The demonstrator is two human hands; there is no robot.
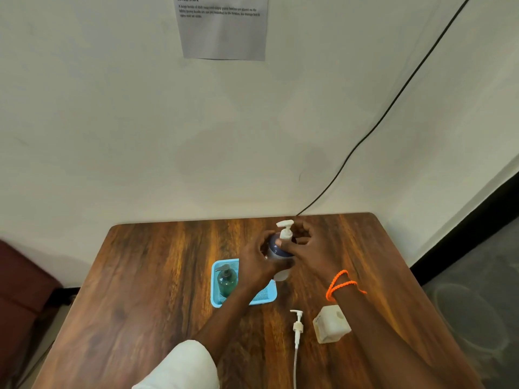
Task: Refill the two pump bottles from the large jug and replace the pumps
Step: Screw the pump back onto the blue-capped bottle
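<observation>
A white pump bottle (pixel 276 252) with a dark blue band stands upright on the table (pixel 140 276), its white pump head (pixel 286 228) on top. My left hand (pixel 259 261) grips the bottle's body from the left. My right hand (pixel 309 248) curls round the bottle's neck and pump collar from the right. A green pump bottle (pixel 227 280) with a dark pump stands in the blue tray (pixel 216 301). A loose white pump (pixel 297 327) with a long tube lies on the table. The pale jug (pixel 331 324) sits near my right forearm.
The table's back edge meets a white wall with a paper sheet (pixel 223 26) and a black cable (pixel 379 122). A dark red chair (pixel 22 290) stands to the left. Grey floor shows at the right.
</observation>
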